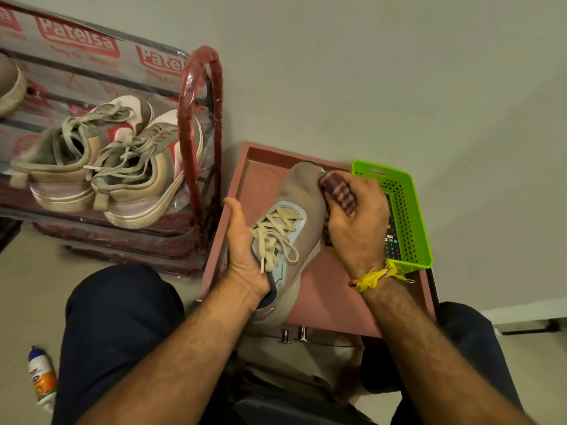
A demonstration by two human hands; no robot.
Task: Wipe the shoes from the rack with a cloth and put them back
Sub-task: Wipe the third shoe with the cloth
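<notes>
A grey sneaker (302,204) with cream laces lies over a pink tray (331,296) in front of me, toe pointing away. My left hand (245,243) grips its left side by the laces and collar. My right hand (356,222) holds a maroon checked cloth (337,188) and presses it against the shoe's right side near the toe. On the shoe rack (202,87) to the left, wrapped in red printed plastic, stands a pair of beige and white sneakers (122,167).
A bright green perforated basket (411,210) holding a dark remote-like object sits on the tray's right side, just behind my right hand. Part of another shoe (9,87) shows at the rack's far left. A small white and orange bottle (41,378) lies on the floor by my left knee.
</notes>
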